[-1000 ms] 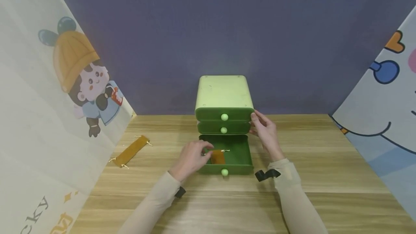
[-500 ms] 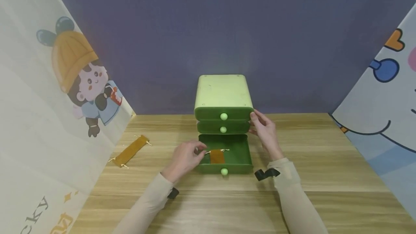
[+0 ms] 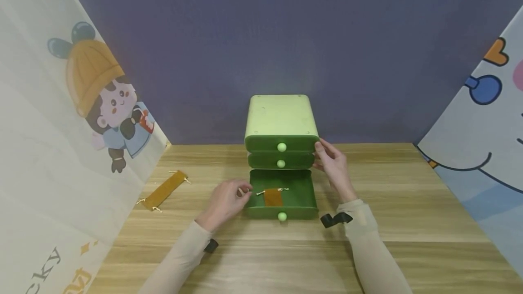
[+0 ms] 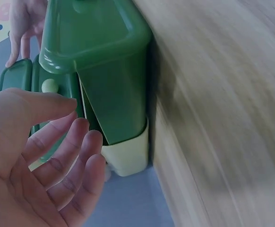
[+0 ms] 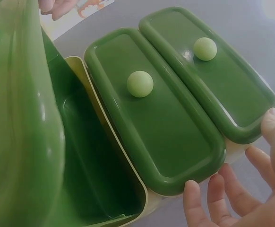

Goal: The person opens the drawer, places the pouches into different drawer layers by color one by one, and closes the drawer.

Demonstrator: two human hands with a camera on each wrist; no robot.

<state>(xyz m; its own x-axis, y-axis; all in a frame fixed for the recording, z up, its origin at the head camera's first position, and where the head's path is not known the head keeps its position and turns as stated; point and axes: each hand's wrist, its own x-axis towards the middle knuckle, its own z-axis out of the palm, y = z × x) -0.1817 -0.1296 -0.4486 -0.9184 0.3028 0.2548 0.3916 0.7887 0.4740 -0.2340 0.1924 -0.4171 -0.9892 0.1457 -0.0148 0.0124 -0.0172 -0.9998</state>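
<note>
A light green cabinet (image 3: 282,115) has three dark green drawers with round pale knobs. Its bottom drawer (image 3: 300,194) is pulled out; the two above are in. Inside that drawer lies an orange-brown drawstring pouch (image 3: 273,198) with cream cords. Just left of the drawer is my left hand (image 3: 224,203), holding nothing, its fingers loosely bent, as the left wrist view also shows (image 4: 47,156). My right hand (image 3: 335,164) rests on the cabinet's right side, thumb at the top drawer's (image 5: 218,71) corner, other fingertips touching the edge of the middle drawer (image 5: 151,118).
A longer orange-brown pouch (image 3: 165,190) with cream cords at both ends lies on the wooden table (image 3: 261,257) to the left. A dark blue wall (image 3: 282,35) stands close behind the cabinet. Printed white panels (image 3: 32,126) flank the table.
My left hand has moved left, from over the pouch to outside the drawer's left side. The pouch stays in the drawer. My right hand keeps its place at the cabinet.
</note>
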